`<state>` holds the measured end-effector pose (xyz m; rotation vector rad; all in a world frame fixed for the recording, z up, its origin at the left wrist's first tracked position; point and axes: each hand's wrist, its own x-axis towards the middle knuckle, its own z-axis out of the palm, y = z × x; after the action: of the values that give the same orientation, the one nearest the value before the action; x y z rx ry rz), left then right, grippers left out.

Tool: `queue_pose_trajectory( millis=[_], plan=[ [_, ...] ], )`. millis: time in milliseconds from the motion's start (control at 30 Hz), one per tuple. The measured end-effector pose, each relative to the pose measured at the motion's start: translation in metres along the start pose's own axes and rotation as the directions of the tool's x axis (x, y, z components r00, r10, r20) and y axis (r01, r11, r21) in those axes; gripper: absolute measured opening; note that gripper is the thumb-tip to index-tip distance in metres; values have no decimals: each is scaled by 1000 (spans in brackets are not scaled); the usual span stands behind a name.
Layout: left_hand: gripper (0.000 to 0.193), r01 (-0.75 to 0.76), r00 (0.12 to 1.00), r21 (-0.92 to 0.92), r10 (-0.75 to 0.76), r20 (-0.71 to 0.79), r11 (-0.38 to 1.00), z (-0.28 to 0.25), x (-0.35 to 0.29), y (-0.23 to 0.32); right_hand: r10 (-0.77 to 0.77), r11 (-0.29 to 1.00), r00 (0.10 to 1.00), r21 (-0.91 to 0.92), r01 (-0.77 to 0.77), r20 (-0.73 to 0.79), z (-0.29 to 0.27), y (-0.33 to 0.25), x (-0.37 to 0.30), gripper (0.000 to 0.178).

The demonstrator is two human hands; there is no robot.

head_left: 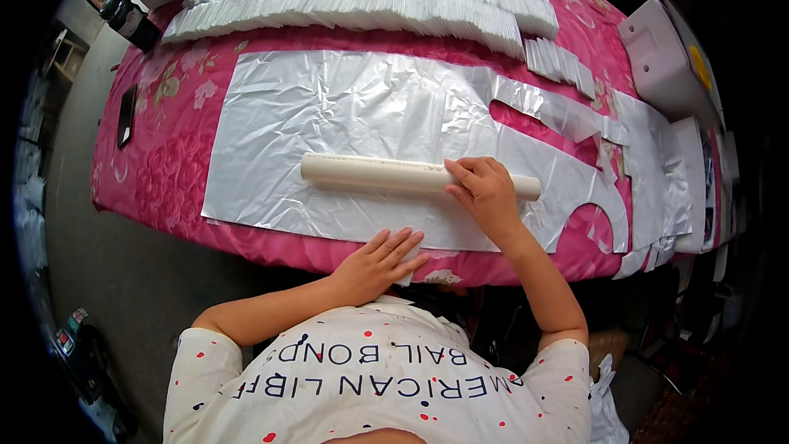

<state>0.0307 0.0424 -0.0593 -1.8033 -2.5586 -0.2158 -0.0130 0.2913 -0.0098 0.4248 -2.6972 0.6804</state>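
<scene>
White tube (370,172) is lying across the silvery sheet (296,107); the right hand (485,191) is holding it near its right end, thumb and fingers closed on it. The left hand (371,267) is resting nearly flat, fingers extended, at the pink floral tablecloth's (168,181) near edge. Good practice is probably calling for even pressure and a flatter sheet. White bundles (353,4) are lining the far side; a dark phone (126,117) is lying left; grey floor (156,279) is showing beyond.
</scene>
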Motion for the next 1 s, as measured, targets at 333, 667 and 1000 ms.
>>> queue_pose_trajectory(
  millis=[333, 667, 1000],
  plan=[
    [53, -107, 994, -149, 103, -39, 983, -16, -8, -19, 88, 991, 987, -90, -100, -132, 19, 63, 78, 35],
    [42, -295, 950, -303, 245, -194, 906, -21, -14, -40, -221, 930, 944, 345, 129, 245, 16, -26, -9, 38],
    [67, -288, 950, -564, 155, -272, 774, -35, -7, -64, -145, 958, 981, 267, 107, 128, 36, -39, -26, 43]
  ],
)
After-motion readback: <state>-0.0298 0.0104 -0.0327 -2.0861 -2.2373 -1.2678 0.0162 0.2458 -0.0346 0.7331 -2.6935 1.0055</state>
